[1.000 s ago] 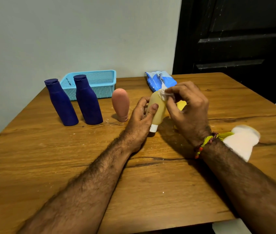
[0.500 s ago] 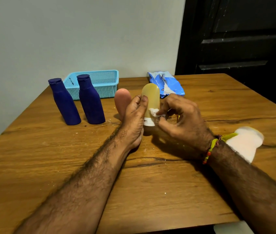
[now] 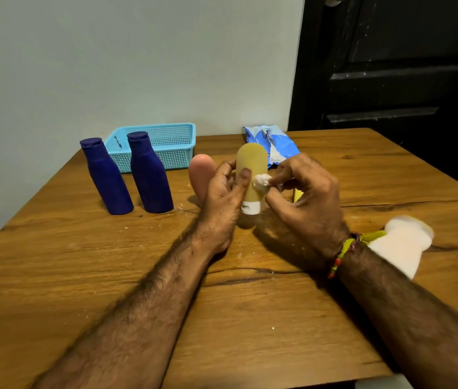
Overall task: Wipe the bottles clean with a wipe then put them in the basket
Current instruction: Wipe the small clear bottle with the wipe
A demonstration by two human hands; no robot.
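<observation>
My left hand (image 3: 223,197) grips a yellow-tan bottle (image 3: 251,164) held cap down, its white cap (image 3: 250,208) just above the table. My right hand (image 3: 303,197) pinches a crumpled white wipe (image 3: 261,181) against the bottle's right side. A pink bottle (image 3: 199,175) stands cap down just behind my left hand. Two dark blue bottles (image 3: 106,178) (image 3: 149,174) stand at the left. The light blue basket (image 3: 166,144) sits behind them by the wall.
A blue wipe packet (image 3: 274,146) lies at the back of the wooden table (image 3: 250,304). A white bottle (image 3: 399,245) lies on its side at the right, beside my right wrist. Something yellow (image 3: 297,194) peeks out behind my right hand. A dark door stands at the back right.
The bottle was turned from tilted to upright, cap down. The wipe moved from the bottle's top end down to the cap, then up to its middle.
</observation>
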